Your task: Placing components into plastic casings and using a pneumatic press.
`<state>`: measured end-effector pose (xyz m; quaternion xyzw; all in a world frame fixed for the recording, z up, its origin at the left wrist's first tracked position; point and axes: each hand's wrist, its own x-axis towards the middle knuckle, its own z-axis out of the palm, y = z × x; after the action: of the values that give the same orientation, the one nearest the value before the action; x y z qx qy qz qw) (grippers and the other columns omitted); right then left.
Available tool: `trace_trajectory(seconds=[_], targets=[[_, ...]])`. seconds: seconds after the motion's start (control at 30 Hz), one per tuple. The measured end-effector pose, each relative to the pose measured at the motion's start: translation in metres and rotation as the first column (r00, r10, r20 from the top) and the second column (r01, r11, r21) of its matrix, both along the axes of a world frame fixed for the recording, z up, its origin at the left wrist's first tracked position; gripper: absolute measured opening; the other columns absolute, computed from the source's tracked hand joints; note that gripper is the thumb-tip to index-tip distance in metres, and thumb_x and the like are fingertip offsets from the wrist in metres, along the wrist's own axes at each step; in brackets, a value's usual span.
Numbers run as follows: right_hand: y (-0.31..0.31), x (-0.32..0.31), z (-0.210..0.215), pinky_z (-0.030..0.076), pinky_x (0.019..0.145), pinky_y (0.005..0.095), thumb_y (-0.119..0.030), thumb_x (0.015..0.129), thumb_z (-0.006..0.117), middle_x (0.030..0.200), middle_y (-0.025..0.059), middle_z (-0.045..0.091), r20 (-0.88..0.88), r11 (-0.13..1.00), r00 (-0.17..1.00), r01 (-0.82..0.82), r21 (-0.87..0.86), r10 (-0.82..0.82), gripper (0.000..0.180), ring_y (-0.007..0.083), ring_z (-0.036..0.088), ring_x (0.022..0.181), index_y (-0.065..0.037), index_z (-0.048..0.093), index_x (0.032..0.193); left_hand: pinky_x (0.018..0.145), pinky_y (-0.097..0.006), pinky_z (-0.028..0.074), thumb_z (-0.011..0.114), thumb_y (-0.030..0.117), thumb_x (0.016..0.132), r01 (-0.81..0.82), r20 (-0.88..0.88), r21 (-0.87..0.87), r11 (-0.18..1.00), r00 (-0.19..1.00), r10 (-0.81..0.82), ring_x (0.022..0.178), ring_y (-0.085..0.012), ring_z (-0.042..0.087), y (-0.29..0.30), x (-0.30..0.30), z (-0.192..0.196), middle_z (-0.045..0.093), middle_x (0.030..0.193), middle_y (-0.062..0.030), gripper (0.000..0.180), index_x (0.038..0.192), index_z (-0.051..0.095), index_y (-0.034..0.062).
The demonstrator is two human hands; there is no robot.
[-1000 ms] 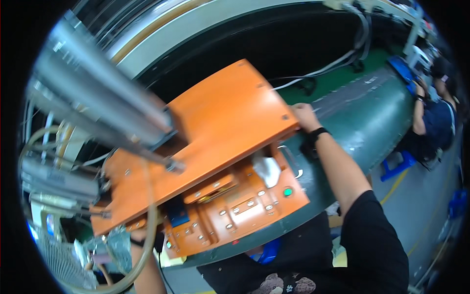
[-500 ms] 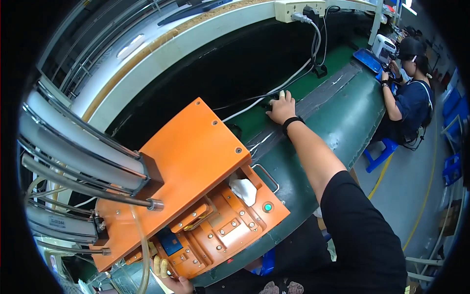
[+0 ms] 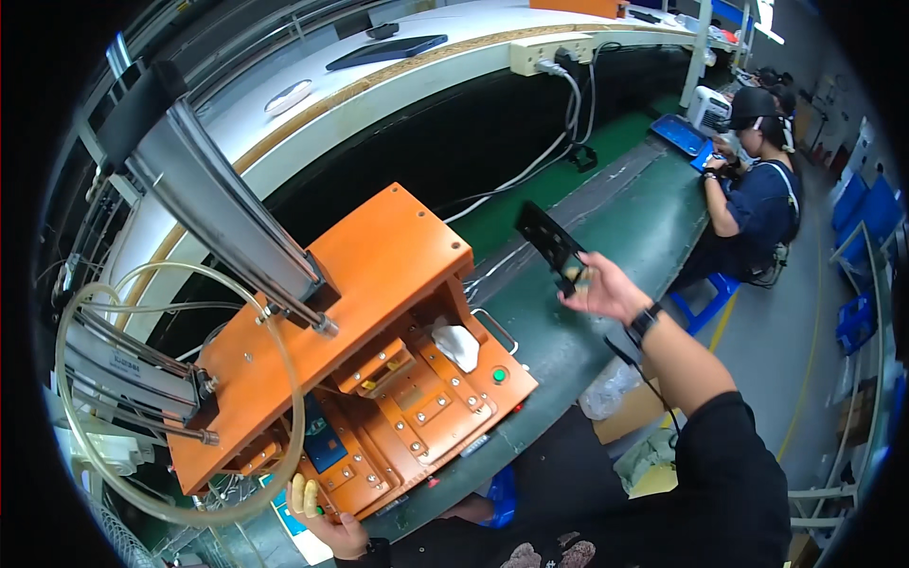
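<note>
In my right hand (image 3: 606, 289) is a thin black plate with cutouts (image 3: 547, 237), pinched at its near end and tilted up above the green bench. A black strap with a cord circles that wrist. My left hand (image 3: 331, 525) rests at the front left corner of an orange press fixture (image 3: 379, 251), beside a green button (image 3: 319, 511). Its fingers are stretched up, two in yellowish finger cots, with the thumb apart. A blue piece (image 3: 324, 445) lies in the fixture's left bay. Crumpled white material (image 3: 456, 347) sits at the right of its base.
Two cylinders (image 3: 222, 194) and a looping clear hose (image 3: 298, 407) rise over the fixture's left side. A power strip (image 3: 540, 55) with hanging cables is on the back ledge. At the right, another person (image 3: 757, 204) sits working. A cardboard box (image 3: 630, 417) stands below the bench.
My right hand has drawn back from the far part of the bench and lifted the black plate. My left hand stays at the fixture's corner. The whole view has shifted slightly.
</note>
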<state>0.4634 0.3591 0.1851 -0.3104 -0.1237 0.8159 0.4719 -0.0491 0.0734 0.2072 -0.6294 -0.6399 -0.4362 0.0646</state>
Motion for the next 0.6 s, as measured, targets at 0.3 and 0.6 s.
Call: trace_trajectory(seconds=[0.3, 0.6], targets=[[-0.223, -0.073, 0.026, 0.039, 0.109, 0.0467, -0.031, 0.071, 0.076, 0.137, 0.0290, 0.047, -0.225, 0.812, 0.830, -0.378, 0.445, 0.510, 0.093, 0.0450, 0.047, 0.128, 0.004, 0.033, 0.145, 0.110, -0.044, 0.034, 0.065, 0.033, 0.089, 0.102, 0.195, 0.208, 0.973, 0.970, -0.143, 0.134, -0.0327, 0.039, -0.009, -0.004, -0.014, 0.039, 0.143, -0.0181, 0.056, 0.132, 0.049, 0.0023], [-0.273, -0.197, 0.021, 0.037, 0.110, 0.0412, -0.030, 0.070, 0.076, 0.139, 0.0224, 0.048, -0.340, 0.663, 0.571, -0.604, 0.444, 0.747, 0.094, 0.0338, 0.050, 0.126, 0.002, 0.032, 0.146, 0.108, -0.053, 0.034, 0.090, 0.053, 0.057, 0.581, -0.008, -0.005, 0.814, 0.814, -0.581, 0.131, -0.0419, 0.042, -0.066, 0.090, 0.058, 0.047, 0.138, -0.0176, 0.096, 0.133, 0.050, 0.0090]])
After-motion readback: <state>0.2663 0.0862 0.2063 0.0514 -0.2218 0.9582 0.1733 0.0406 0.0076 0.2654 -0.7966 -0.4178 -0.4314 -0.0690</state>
